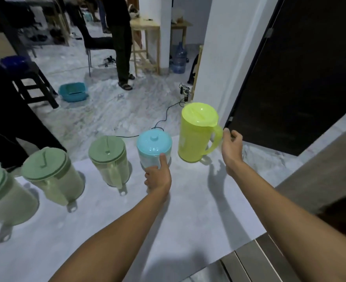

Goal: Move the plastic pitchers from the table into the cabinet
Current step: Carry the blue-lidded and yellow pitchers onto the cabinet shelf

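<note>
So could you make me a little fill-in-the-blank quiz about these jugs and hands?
1. The left hand grips the jug with the ____ lid.
2. The right hand reaches for the handle of the ____ jug.
3. The number of green-lidded jugs on the table is ____.

Missing words: blue; yellow; three.

Marbled grey floor (111, 110) — white pillar (162, 33), wooden table (145, 23).
</note>
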